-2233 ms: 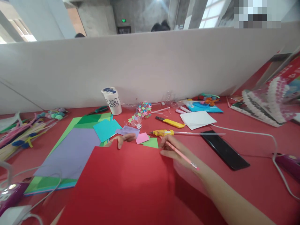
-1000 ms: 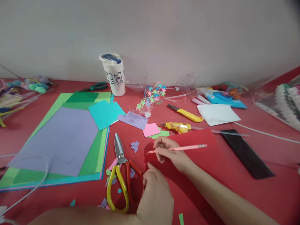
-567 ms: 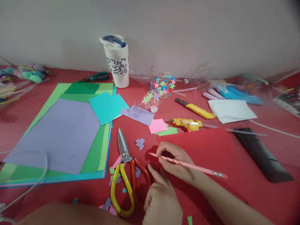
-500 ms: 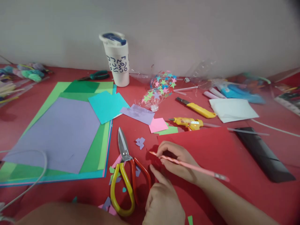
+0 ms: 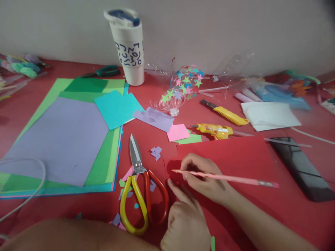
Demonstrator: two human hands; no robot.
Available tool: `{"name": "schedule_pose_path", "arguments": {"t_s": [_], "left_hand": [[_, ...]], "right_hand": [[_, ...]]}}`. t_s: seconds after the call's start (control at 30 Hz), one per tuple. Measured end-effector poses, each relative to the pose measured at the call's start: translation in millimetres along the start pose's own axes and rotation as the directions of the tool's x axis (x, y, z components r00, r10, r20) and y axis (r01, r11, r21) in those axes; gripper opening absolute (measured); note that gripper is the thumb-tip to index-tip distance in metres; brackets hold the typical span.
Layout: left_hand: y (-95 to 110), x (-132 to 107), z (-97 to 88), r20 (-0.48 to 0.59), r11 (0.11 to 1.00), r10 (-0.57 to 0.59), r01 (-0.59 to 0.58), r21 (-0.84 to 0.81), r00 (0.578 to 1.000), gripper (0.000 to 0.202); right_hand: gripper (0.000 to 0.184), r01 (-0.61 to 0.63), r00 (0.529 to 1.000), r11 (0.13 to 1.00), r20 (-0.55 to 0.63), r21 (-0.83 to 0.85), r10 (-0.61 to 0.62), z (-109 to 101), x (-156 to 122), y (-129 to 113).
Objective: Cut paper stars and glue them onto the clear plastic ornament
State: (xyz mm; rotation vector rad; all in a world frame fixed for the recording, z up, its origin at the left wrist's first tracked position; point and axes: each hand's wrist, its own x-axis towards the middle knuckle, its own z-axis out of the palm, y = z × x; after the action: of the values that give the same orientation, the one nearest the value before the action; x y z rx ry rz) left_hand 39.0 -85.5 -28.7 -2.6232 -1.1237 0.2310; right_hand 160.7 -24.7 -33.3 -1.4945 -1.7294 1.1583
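Note:
My right hand (image 5: 200, 174) is closed round a pink pencil (image 5: 232, 179), its tip pointing left, over a sheet of red paper (image 5: 243, 157) on the red table. Below it, my left hand (image 5: 187, 219) lies on the red surface with the index finger stretched out toward the pencil tip and other fingers partly curled; it holds nothing. Just left of that hand rest scissors (image 5: 138, 167) with one yellow and one red handle, blades slightly hidden from telling apart. Small purple paper scraps (image 5: 156, 152) lie near the blades.
Coloured paper sheets (image 5: 57, 139) are stacked at left. A white tumbler (image 5: 129, 52) stands by the wall, near a star-filled clear bottle (image 5: 180, 90). A yellow cutter (image 5: 227, 113), a glue gun (image 5: 214, 129) and a phone (image 5: 300, 167) lie at right. A white cable (image 5: 43, 174) crosses the left.
The pencil has swung flatter, its eraser end moving right and up relative to the hand. My right hand has shifted slightly right. The whole view has tilted down a little.

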Motion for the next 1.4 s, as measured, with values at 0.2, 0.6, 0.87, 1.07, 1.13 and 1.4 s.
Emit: {"name": "schedule_pose_path", "arguments": {"t_s": [0.2, 0.6, 0.87, 1.07, 1.13, 1.4], "left_hand": [[-0.6, -0.9, 0.2, -0.006, 1.0, 0.012, -0.012, 0.0, 1.0, 0.042], [-2.3, 0.0, -1.1, 0.003, 1.0, 0.028, -0.028, 0.002, 1.0, 0.041], [-3.4, 0.9, -2.0, 0.006, 0.999, 0.036, -0.036, -0.01, 0.999, 0.042], [-3.6, 1.5, -2.8, 0.023, 0.999, 0.039, -0.039, -0.009, 0.999, 0.046], [-3.9, 1.8, -3.0, 0.025, 0.999, 0.051, -0.051, -0.014, 0.998, 0.048], [-2.8, 3.5, -3.7, -0.003, 1.0, 0.008, -0.008, -0.022, 1.0, 0.041]], "right_hand": [[0.012, 0.027, 0.998, 0.996, -0.046, -0.085, -0.031, 4.2, -0.5, -0.2], [0.014, 0.08, 0.997, 0.991, -0.002, -0.108, -0.08, 2.7, 2.0, 2.4], [0.014, 0.074, 0.997, 0.992, 0.02, -0.107, -0.072, 2.8, 0.7, 0.5], [0.015, 0.042, 0.999, 0.993, -0.006, -0.109, -0.043, 4.0, 1.1, 2.0], [0.014, 0.031, 0.999, 0.994, -0.013, -0.104, -0.033, 4.3, 1.3, 2.8], [0.013, -0.025, 0.999, 0.997, -0.05, -0.073, 0.021, 4.4, 0.7, 2.2]]}}
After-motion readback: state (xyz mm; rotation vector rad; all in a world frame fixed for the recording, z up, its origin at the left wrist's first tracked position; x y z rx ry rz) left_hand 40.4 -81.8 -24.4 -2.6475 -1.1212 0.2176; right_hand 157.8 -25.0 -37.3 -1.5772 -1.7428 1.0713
